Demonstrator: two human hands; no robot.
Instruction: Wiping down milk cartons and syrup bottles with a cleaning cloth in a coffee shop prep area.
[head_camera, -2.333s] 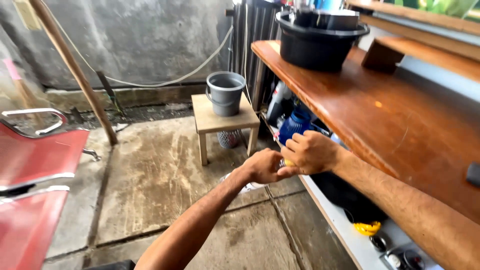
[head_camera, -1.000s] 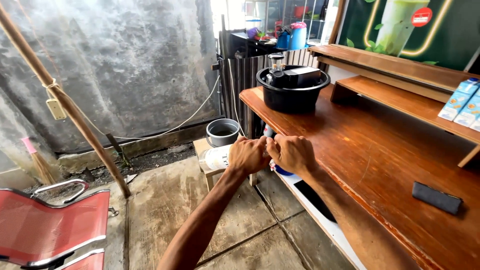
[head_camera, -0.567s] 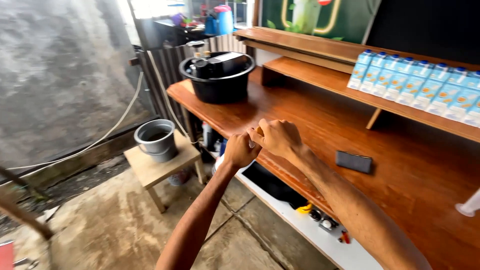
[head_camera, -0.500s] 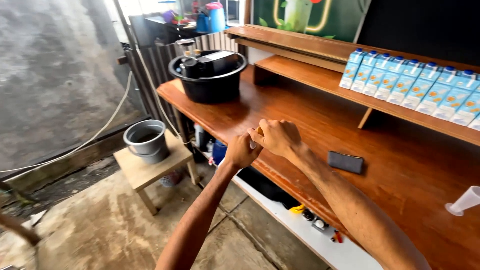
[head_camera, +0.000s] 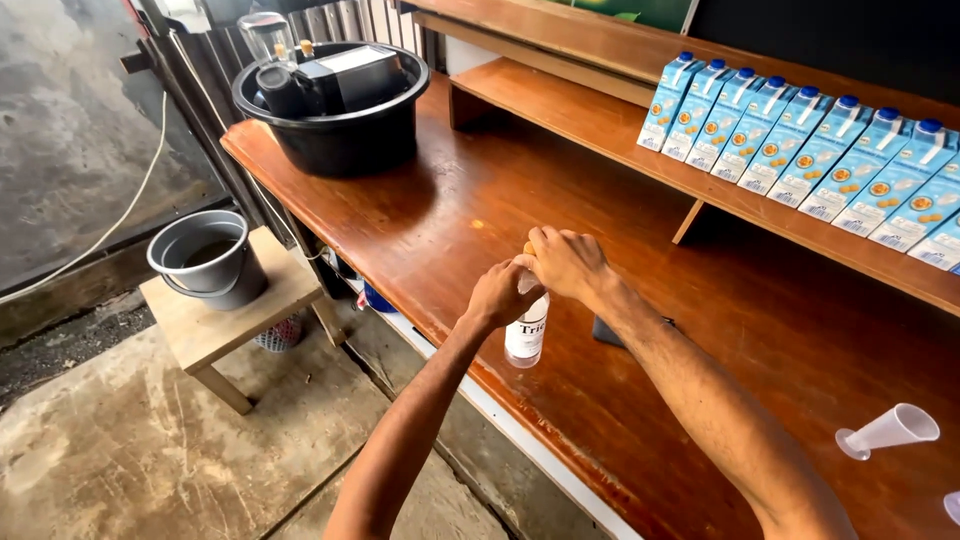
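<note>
A small clear bottle with a white label (head_camera: 526, 335) is held just above the brown wooden counter (head_camera: 760, 340), near its front edge. My left hand (head_camera: 500, 293) grips the bottle's upper body. My right hand (head_camera: 564, 262) is closed over the bottle's top, where a bit of orange shows; the cap itself is hidden by my fingers.
A black tub (head_camera: 338, 112) with a blender jug and dark boxes stands at the counter's far left. Several blue cartons (head_camera: 800, 150) line the shelf. A dark flat object (head_camera: 606, 332) lies behind the bottle. A clear funnel (head_camera: 888, 430) lies right. A grey bucket (head_camera: 208, 258) sits on a low stool.
My view has swung from the concrete floor up to the counter. Both hands, kept together on the bottle, have moved over the counter's front edge.
</note>
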